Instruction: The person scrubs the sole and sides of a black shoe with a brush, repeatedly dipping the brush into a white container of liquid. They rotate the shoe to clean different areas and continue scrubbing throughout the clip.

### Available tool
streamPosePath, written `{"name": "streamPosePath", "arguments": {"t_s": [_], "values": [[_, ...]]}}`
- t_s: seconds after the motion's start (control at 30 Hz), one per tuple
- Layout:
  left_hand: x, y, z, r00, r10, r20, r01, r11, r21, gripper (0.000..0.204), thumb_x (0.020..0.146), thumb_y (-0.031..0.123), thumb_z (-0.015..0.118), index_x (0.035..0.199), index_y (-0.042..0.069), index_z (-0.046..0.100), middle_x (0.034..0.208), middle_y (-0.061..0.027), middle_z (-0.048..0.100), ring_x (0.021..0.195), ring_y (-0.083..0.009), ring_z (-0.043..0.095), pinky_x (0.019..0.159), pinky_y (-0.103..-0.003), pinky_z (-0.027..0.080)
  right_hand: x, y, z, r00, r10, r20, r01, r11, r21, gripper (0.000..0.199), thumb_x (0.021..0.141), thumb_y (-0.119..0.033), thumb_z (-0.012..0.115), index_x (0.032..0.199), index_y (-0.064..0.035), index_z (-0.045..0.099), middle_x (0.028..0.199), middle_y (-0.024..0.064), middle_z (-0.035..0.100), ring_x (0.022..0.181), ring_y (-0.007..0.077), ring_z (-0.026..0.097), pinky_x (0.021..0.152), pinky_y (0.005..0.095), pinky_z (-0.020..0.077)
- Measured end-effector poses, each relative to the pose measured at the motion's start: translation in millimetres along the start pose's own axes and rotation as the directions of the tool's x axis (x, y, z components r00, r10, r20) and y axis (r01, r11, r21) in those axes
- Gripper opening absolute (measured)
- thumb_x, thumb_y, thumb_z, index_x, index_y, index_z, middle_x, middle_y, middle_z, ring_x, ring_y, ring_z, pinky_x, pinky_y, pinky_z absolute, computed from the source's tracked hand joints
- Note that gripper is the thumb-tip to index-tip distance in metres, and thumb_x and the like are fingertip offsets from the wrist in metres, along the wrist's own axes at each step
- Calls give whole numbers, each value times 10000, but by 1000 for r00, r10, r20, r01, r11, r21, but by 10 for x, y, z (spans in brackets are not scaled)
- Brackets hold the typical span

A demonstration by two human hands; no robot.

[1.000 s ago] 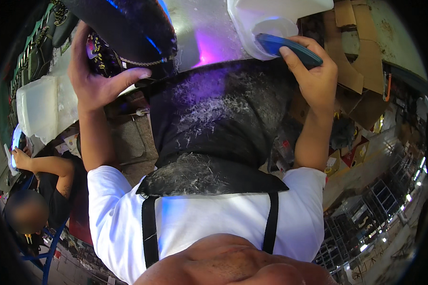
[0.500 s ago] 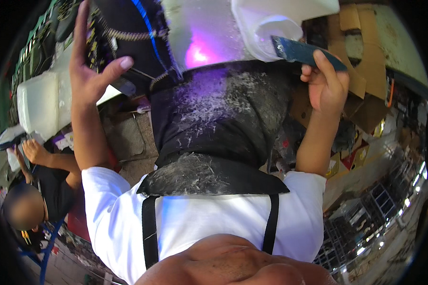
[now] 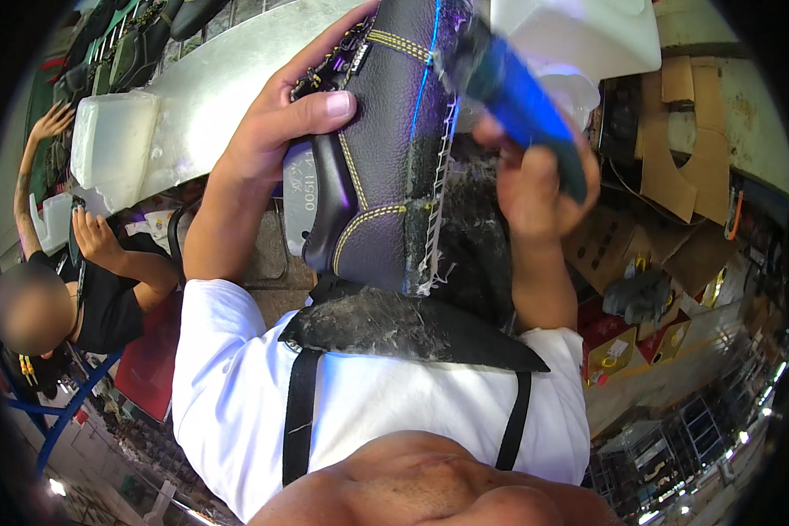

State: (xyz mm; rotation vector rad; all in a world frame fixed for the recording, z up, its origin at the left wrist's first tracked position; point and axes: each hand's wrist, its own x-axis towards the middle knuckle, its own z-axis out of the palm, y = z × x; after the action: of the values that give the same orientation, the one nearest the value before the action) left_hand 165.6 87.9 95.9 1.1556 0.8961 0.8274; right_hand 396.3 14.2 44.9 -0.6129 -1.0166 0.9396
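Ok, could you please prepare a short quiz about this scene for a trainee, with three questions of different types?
1. Which hand holds the blue tool? A) left B) right
2. True or false: the left hand holds the black shoe upper.
3. Complete: the double stitching across the black shoe upper is ____ in colour.

Key:
1. B, the right hand, slightly blurred.
2. True; its thumb lies on top.
3. Yellow.

Left hand (image 3: 276, 127) is gripping black shoe (image 3: 377, 158), thumb lying across it; yellow stitching is showing. Right hand (image 3: 539, 188) is holding blue brush (image 3: 526, 92), blurred; its tip is overlapping shoe's edge, contact unclear. White container (image 3: 587, 31) is standing behind brush. Co-worker (image 3: 105, 307) is working at left.
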Motion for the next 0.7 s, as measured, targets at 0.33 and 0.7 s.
{"name": "streamPosePath", "arguments": {"t_s": [0.33,0.7], "values": [[-9,92,-168,988,-2,156,15,996,-85,1153,691,273,843,1599,-88,233,1625,-222,349,1506,-283,352,1249,-368,211,433,-787,-225,953,213,217,-175,967,-183,337,842,-79,836,1123,66,719,1019,189,761,828,253,748,753,353,619],[-117,203,-196,990,42,134,-37,999,-39,1163,680,311,852,1593,-91,253,1586,-229,404,1465,-280,416,1230,-363,249,680,-748,-162,773,-92,628,378,861,-340,272,823,-35,801,1049,85,711,1010,249,743,926,344,737,840,417,591]]}}
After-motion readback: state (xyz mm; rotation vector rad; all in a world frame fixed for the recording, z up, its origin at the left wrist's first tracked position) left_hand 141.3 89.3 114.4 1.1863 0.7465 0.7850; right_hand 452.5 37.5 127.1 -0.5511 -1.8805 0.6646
